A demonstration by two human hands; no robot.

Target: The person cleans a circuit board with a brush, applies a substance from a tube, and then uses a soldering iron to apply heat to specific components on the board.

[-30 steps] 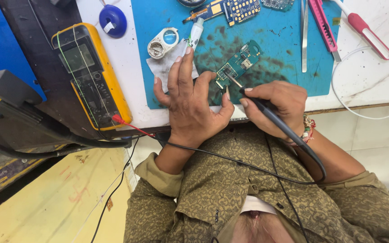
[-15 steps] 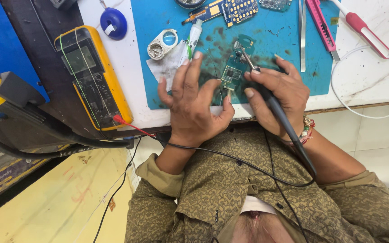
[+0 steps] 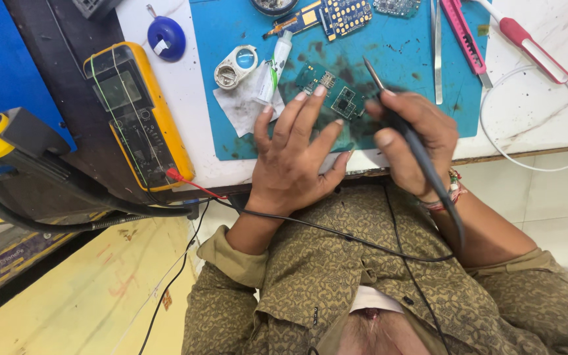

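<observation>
Here, in the head view, the person sits at a bench covered by a blue work mat [image 3: 231,131]. The left hand [image 3: 297,158] lies flat, fingers spread and extended, its fingertips pressing on the near edge of a small green circuit board [image 3: 333,92]; it pins the board rather than gripping it. The right hand [image 3: 409,138] is closed in a pen grip around a dark soldering iron [image 3: 405,128], whose tip points toward twelve o'clock, just beside the board's right edge and seemingly lifted off it. The iron's cord runs down across the lap.

From the board, a white tube [image 3: 274,66] on a tissue lies at nine o'clock, a loupe [image 3: 236,66] farther that way, and a yellow multimeter [image 3: 139,112] well apart at eight o'clock. Tweezers [image 3: 436,46] and a pink cutter [image 3: 466,36] lie at two o'clock.

The step looks like soldering on the held board, between touches. The next move calls for bringing the tip down onto a small pad, steadily, with the board kept from sliding.
</observation>
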